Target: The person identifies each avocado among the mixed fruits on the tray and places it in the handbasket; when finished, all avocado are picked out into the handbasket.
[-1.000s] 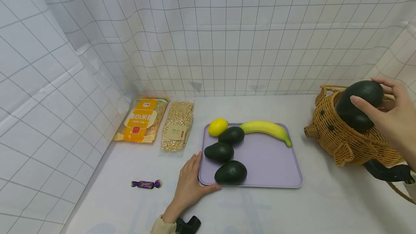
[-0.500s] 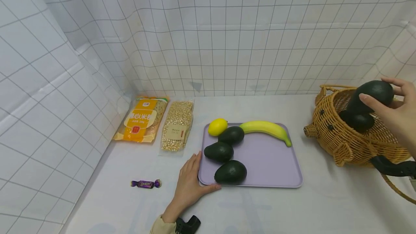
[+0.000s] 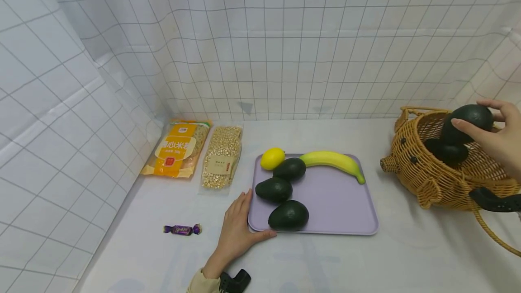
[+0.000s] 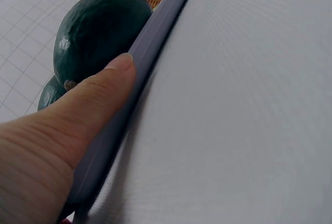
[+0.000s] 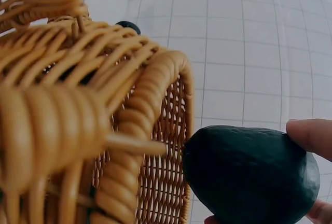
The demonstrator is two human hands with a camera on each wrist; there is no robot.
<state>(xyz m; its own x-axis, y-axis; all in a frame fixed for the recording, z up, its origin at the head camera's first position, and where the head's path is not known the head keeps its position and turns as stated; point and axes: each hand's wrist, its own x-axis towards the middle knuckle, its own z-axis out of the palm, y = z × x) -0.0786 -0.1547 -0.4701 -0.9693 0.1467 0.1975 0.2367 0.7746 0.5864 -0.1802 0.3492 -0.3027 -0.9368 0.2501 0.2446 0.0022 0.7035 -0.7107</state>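
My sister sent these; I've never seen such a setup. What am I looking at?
No machine: a person works bare-handed. The wide picture is from a head-worn camera, the close ones from each wrist. The white surface bears a purple tray with three avocados, a lemon and a banana, plus two food packets, a wrapped candy and a wicker basket. The left hand touches the tray's near left corner; the right hand holds another avocado at the basket's opening, and one more lies inside.
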